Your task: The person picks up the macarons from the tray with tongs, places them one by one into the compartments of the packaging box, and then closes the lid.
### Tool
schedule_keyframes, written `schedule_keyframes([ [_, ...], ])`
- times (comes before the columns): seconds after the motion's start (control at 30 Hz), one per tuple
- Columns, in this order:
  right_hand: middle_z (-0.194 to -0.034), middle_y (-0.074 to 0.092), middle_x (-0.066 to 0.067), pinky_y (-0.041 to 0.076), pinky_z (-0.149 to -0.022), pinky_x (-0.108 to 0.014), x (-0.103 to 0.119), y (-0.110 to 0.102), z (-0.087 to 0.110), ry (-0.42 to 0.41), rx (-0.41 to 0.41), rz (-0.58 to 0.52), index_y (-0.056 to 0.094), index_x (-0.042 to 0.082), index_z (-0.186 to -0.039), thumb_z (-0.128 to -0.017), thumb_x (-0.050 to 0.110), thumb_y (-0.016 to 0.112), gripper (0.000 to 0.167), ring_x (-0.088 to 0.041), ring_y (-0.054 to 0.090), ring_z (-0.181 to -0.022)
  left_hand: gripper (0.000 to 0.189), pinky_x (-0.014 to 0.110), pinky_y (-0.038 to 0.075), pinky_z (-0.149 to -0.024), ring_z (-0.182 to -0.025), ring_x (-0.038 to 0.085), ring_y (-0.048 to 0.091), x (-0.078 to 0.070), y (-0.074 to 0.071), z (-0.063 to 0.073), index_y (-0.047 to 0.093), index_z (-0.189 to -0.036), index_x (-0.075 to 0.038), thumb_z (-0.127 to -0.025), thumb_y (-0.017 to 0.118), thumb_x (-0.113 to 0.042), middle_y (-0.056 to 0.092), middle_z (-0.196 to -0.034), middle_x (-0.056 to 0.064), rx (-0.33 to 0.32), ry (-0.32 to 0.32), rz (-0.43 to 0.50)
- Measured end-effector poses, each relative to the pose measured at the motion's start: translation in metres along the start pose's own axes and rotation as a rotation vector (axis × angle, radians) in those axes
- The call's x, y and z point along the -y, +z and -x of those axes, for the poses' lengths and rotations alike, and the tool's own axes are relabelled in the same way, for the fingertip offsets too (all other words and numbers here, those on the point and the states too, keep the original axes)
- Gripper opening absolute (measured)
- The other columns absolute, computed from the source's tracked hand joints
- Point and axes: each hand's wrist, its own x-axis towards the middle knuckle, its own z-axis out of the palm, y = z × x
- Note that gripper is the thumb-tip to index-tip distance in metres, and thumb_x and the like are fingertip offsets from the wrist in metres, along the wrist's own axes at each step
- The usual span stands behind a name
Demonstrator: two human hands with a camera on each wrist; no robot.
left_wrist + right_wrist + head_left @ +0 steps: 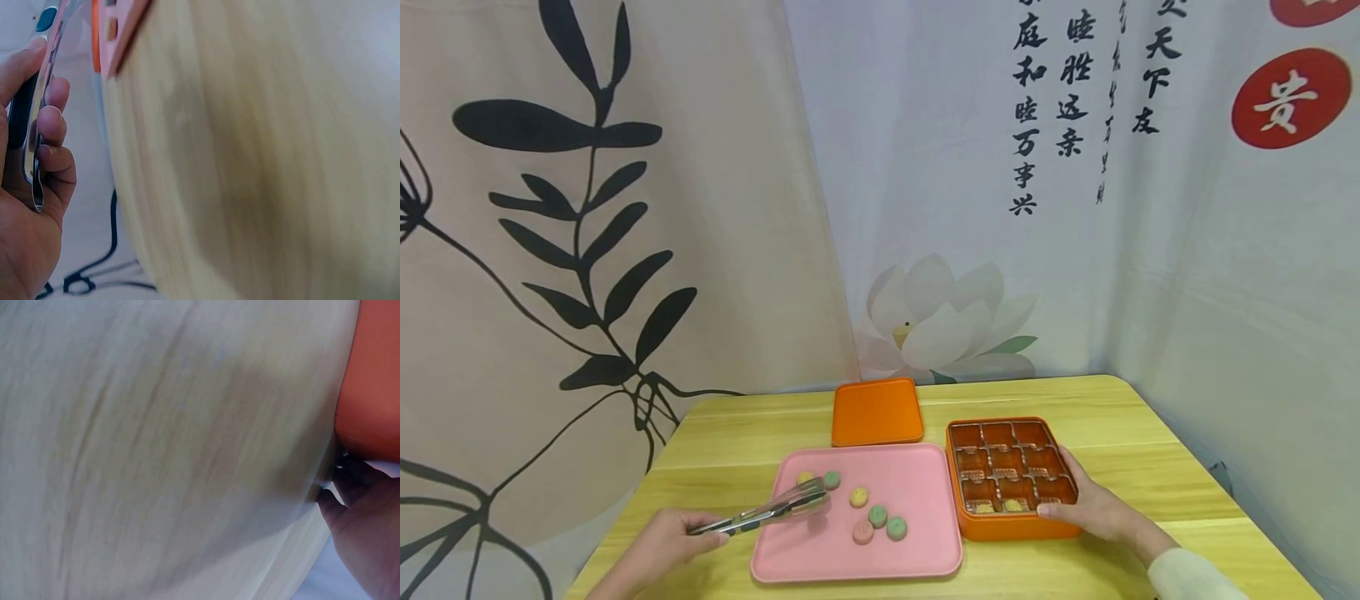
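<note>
My left hand [673, 546] grips a pair of metal tongs [767, 514], whose tips reach over the left part of a pink tray [917, 483]. In the left wrist view its thumb and fingers wrap the tongs' handle [25, 119]. Several small round cookies lie on the tray: green [897, 527], yellow [859, 497] and pink [862, 532]. The tong tips partly cover one yellow cookie [805, 477]. My right hand [1101, 504] holds the right front corner of an orange box [1015, 527], thumb over its rim. Yellow pieces [1013, 505] sit in two front compartments of its clear divided insert.
An orange lid [877, 412] lies flat behind the tray, near the table's back edge. The wooden table [737, 433] meets a printed curtain [760, 250] at the back. Tray and box stand side by side, close together.
</note>
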Motion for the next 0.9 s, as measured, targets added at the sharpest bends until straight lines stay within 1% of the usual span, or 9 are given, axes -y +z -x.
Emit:
schedule_keyframes([
  [0.13,-0.144,0.034,-0.040,0.042,-0.099,-0.053,-0.001,0.001,0.000,-0.002,0.002,-0.026,-0.011,0.003,-0.156,-0.089,0.029,0.076,0.113,-0.042,0.051,-0.123,0.028,0.023,0.041,-0.049,-0.056,0.008,0.046,-0.014,0.011,-0.017,0.078,-0.100,-0.011,-0.083,0.080,-0.034,0.056,-0.069,-0.004,-0.001,0.038,0.007],
  [0.2,-0.145,0.033,-0.039,0.042,-0.099,-0.052,-0.001,0.002,0.000,-0.010,0.009,-0.047,-0.012,0.004,-0.156,-0.089,0.028,0.075,0.112,-0.042,0.050,-0.123,0.028,0.023,0.040,-0.048,-0.056,0.009,0.046,-0.021,0.016,-0.023,0.078,-0.100,-0.011,-0.083,0.080,-0.033,0.057,-0.068,-0.003,-0.001,0.067,0.011],
  [0.27,-0.146,0.033,-0.038,0.041,-0.099,-0.050,0.000,0.002,0.000,-0.010,0.011,-0.056,-0.012,0.005,-0.156,-0.090,0.028,0.075,0.112,-0.041,0.050,-0.124,0.028,0.022,0.040,-0.047,-0.056,0.008,0.047,-0.030,0.021,-0.030,0.078,-0.100,-0.013,-0.083,0.080,-0.034,0.058,-0.068,-0.003,-0.003,0.075,0.012],
  [0.4,-0.147,0.031,-0.038,0.040,-0.100,-0.052,0.002,0.002,0.000,-0.004,0.003,-0.044,-0.011,0.005,-0.156,-0.089,0.029,0.075,0.112,-0.041,0.049,-0.125,0.030,0.022,0.039,-0.048,-0.057,0.009,0.046,-0.047,0.033,-0.045,0.078,-0.102,-0.012,-0.083,0.080,-0.035,0.059,-0.070,-0.003,0.005,0.105,0.034],
  [0.53,-0.147,0.030,-0.039,0.038,-0.101,-0.055,0.002,0.002,0.001,0.009,-0.005,-0.037,-0.011,0.005,-0.156,-0.089,0.030,0.076,0.113,-0.042,0.049,-0.125,0.031,0.022,0.040,-0.048,-0.058,0.009,0.046,-0.064,0.045,-0.061,0.077,-0.104,-0.012,-0.084,0.080,-0.035,0.060,-0.070,-0.002,0.030,0.144,0.072],
  [0.73,-0.145,0.033,-0.038,0.039,-0.101,-0.054,0.000,0.003,0.001,0.002,-0.001,-0.062,-0.012,0.004,-0.156,-0.089,0.027,0.076,0.112,-0.040,0.050,-0.123,0.022,0.024,0.042,-0.051,-0.060,0.011,0.048,-0.093,0.068,-0.082,0.078,-0.101,-0.017,-0.085,0.079,-0.032,0.061,-0.071,-0.003,0.048,0.196,0.065],
  [0.8,-0.145,0.034,-0.038,0.038,-0.101,-0.053,0.000,0.003,0.002,0.000,-0.003,-0.069,-0.012,0.004,-0.156,-0.089,0.027,0.076,0.112,-0.040,0.050,-0.123,0.024,0.025,0.044,-0.053,-0.062,0.012,0.050,-0.102,0.076,-0.089,0.078,-0.103,-0.016,-0.085,0.079,-0.032,0.062,-0.073,-0.003,0.049,0.205,0.075],
  [0.9,-0.146,0.033,-0.037,0.038,-0.102,-0.053,0.001,0.003,0.002,-0.001,0.000,-0.085,-0.012,0.004,-0.156,-0.089,0.026,0.076,0.112,-0.040,0.050,-0.123,0.030,0.025,0.044,-0.052,-0.061,0.013,0.050,-0.114,0.088,-0.097,0.077,-0.109,-0.014,-0.084,0.080,-0.031,0.063,-0.073,-0.003,0.054,0.220,0.091],
])
